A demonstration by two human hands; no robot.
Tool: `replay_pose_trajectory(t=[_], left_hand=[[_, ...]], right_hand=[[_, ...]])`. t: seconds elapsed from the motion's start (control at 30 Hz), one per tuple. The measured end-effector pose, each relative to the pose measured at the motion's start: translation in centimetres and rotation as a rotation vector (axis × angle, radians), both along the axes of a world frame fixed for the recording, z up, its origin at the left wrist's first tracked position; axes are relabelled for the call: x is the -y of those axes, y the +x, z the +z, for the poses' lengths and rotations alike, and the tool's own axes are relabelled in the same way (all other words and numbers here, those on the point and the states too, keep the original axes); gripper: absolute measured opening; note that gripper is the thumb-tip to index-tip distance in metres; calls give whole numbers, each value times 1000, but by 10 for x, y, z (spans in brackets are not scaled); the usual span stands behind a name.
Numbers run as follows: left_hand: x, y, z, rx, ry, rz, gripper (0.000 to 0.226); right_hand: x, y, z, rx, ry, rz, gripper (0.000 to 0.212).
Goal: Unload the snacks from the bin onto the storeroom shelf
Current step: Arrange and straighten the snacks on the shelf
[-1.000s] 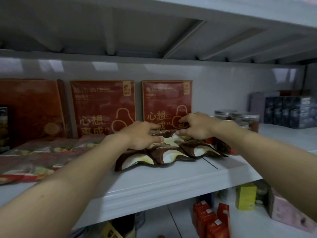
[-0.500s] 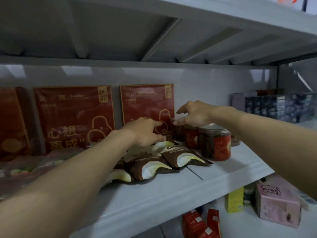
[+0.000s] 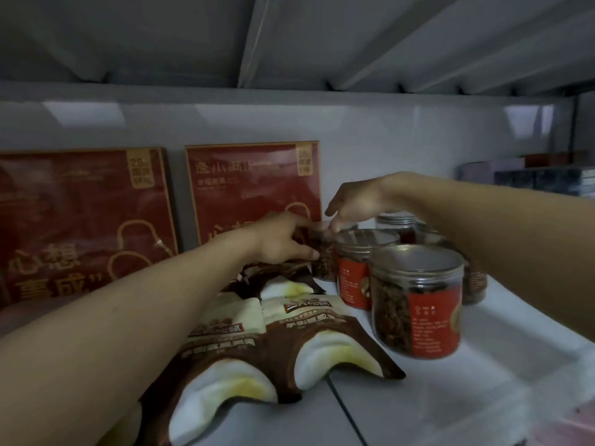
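Note:
Several brown-and-white snack pouches (image 3: pixel 289 333) lie in an overlapping pile on the white shelf (image 3: pixel 450 397). Right of them stand clear jars with red labels and metal lids, the nearest jar (image 3: pixel 415 300) in front and a second jar (image 3: pixel 360 268) behind it. My left hand (image 3: pixel 280 239) reaches over the pouches, its thumb and fingers curled round a small back jar (image 3: pixel 323 262) by the wall. My right hand (image 3: pixel 357 201) comes in from the right, with bent fingertips touching that jar's top. The bin is out of view.
Two red flat boxes, one at the left (image 3: pixel 87 220) and one in the middle (image 3: pixel 254 188), lean against the back wall. Dark boxes (image 3: pixel 547 181) are stacked at the far right. The upper shelf's underside (image 3: pixel 289 43) hangs low overhead.
The camera has moved closer and to the right. Both hands have left the pouches and reached further back to the jar by the wall.

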State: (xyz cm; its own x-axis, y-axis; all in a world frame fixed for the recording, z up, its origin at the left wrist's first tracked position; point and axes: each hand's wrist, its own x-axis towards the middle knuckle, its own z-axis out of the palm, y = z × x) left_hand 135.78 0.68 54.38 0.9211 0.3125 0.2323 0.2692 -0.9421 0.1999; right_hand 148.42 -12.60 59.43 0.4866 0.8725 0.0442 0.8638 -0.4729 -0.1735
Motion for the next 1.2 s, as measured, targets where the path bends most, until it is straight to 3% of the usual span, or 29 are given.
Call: replay_pose_trajectory(t=[0.27, 0.43, 0.53, 0.7, 0.8, 0.97, 1.2], left_hand=[[-17, 11, 4, -36, 18, -25, 63], [-28, 11, 2, -113, 37, -12, 73], [-30, 11, 3, -113, 19, -27, 71], [-25, 15, 1, -69, 15, -41, 73], [-24, 18, 0, -2, 6, -83, 66], [-28, 23, -3, 95, 39, -105, 48], [-37, 26, -10, 143, 10, -148, 44]], right_hand=[[-17, 10, -8, 46, -16, 15, 62], [-21, 20, -11, -77, 32, 0, 55], [-23, 21, -13, -97, 42, -25, 61], [-21, 12, -16, -10, 34, -56, 65], [-20, 10, -17, 19, 45, -93, 67], [-18, 16, -16, -263, 181, -30, 34], [-21, 25, -21, -190, 176, -57, 45]])
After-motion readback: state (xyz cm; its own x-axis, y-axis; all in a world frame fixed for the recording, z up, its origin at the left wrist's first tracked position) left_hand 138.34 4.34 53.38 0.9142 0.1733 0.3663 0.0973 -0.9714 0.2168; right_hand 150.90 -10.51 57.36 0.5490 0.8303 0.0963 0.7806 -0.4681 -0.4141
